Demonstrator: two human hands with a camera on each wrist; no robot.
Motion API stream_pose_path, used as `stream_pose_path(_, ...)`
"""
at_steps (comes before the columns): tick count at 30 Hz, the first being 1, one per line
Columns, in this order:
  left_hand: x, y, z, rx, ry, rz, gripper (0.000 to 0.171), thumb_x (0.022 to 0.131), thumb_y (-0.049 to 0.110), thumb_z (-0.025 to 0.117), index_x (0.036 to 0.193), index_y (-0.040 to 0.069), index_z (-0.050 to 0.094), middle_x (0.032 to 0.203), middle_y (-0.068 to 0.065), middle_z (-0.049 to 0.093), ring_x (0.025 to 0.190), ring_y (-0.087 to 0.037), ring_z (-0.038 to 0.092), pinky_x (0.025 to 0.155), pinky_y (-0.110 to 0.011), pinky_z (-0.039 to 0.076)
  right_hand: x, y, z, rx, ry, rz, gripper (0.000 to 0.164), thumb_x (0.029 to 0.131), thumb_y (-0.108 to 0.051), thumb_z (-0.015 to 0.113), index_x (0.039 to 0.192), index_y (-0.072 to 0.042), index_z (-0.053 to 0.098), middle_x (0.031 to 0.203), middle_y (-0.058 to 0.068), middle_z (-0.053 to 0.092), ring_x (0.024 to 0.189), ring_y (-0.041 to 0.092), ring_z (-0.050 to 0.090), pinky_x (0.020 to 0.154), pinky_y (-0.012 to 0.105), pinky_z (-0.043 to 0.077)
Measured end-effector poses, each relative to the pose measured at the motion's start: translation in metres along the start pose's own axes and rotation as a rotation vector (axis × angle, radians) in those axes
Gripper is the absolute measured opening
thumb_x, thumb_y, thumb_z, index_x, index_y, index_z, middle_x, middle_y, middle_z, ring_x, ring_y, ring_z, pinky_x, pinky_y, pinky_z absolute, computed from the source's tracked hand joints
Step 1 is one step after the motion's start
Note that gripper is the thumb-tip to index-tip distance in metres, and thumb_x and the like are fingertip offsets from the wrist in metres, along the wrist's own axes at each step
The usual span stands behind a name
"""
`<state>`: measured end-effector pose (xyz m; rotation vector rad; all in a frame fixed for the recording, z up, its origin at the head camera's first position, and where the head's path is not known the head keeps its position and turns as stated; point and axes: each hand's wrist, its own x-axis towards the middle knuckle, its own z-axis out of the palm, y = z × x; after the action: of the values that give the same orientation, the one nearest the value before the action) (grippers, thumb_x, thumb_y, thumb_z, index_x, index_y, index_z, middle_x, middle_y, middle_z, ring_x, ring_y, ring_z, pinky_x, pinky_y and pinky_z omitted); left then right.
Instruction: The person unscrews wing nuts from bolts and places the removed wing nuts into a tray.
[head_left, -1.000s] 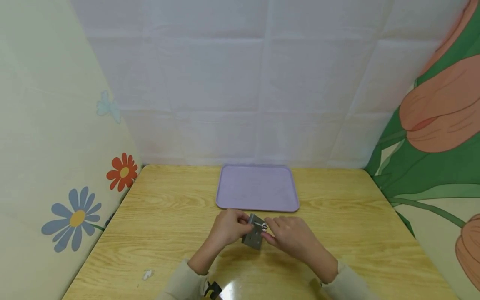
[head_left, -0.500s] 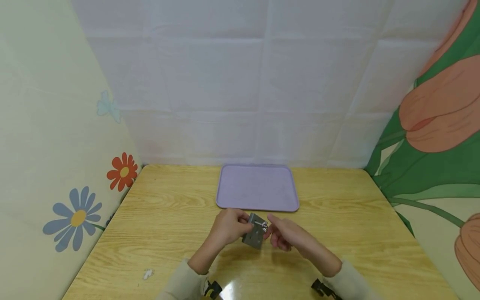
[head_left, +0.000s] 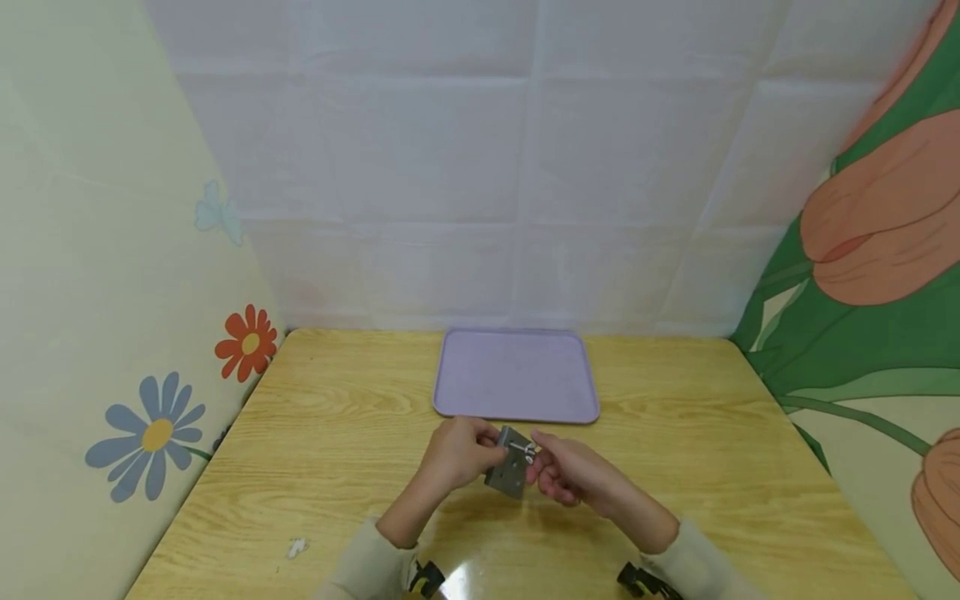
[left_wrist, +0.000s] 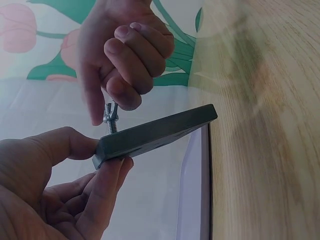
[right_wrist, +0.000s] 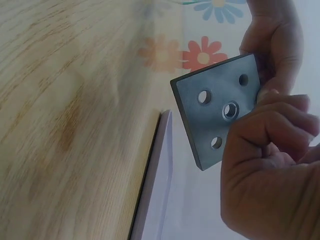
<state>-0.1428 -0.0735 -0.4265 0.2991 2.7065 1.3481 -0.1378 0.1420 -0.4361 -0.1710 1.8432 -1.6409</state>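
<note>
My left hand (head_left: 459,454) pinches the edge of a small grey metal plate (head_left: 507,475) between thumb and fingers, holding it tilted above the table. In the right wrist view the plate (right_wrist: 200,120) shows several round holes. A threaded bolt (left_wrist: 112,128) stands up from the plate near the pinched end, with a silvery wing nut (left_wrist: 111,111) on it. My right hand (head_left: 573,471) has its index finger along one side of the wing nut and another fingertip at the other side. The remaining fingers are curled. Its fingers hide the bolt in the right wrist view.
A lilac tray (head_left: 517,415) lies on the wood-grain table (head_left: 360,392), just beyond the hands. A small white mark (head_left: 297,547) is on the table at the front left. Cloth hangings with printed flowers enclose the sides, and a white cloth (head_left: 420,167) hangs behind.
My right hand has turned at the wrist, from its back facing up to its curled fingers showing, and stays by the wing nut. The left hand and plate have hardly moved.
</note>
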Motion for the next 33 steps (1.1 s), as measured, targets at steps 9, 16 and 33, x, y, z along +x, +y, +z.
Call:
stream_pose_path(9, 0.0000, 0.0013, 0.0004, 0.017, -0.006, -0.005, 0.017, 0.080, 0.019, 0.077, 0.092, 0.008, 0.078, 0.077, 0.005, 0.071, 0.067, -0.009, 0.063, 0.058, -0.028, 0.052, 0.0003, 0.0010, 0.0004, 0.051, 0.000, 0.024, 0.059, 0.105, -0.055, 0.035, 0.079, -0.009, 0.061, 0.054, -0.008, 0.052, 0.039, 0.000, 0.037, 0.040, 0.017, 0.028)
stream_pose_path(16, 0.0010, 0.0006, 0.0010, 0.019, -0.003, 0.007, 0.015, 0.080, 0.019, 0.077, 0.091, 0.009, 0.078, 0.076, 0.006, 0.071, 0.066, -0.008, 0.062, 0.057, -0.027, 0.052, -0.0002, -0.0002, 0.0013, 0.045, 0.016, 0.029, 0.056, 0.104, -0.054, 0.037, 0.078, -0.010, 0.059, 0.054, -0.009, 0.050, 0.039, 0.000, 0.036, 0.039, 0.017, 0.028)
stream_pose_path(33, 0.0018, -0.0020, 0.0004, 0.038, -0.005, 0.009, 0.015, 0.080, 0.020, 0.077, 0.090, 0.009, 0.079, 0.076, 0.006, 0.070, 0.066, -0.008, 0.062, 0.058, -0.027, 0.052, -0.0025, 0.0014, 0.0070, -1.037, 0.404, -0.463, 0.029, 0.096, -0.046, 0.065, 0.088, -0.018, 0.064, 0.059, -0.012, 0.045, 0.049, 0.001, 0.035, 0.044, 0.020, 0.029)
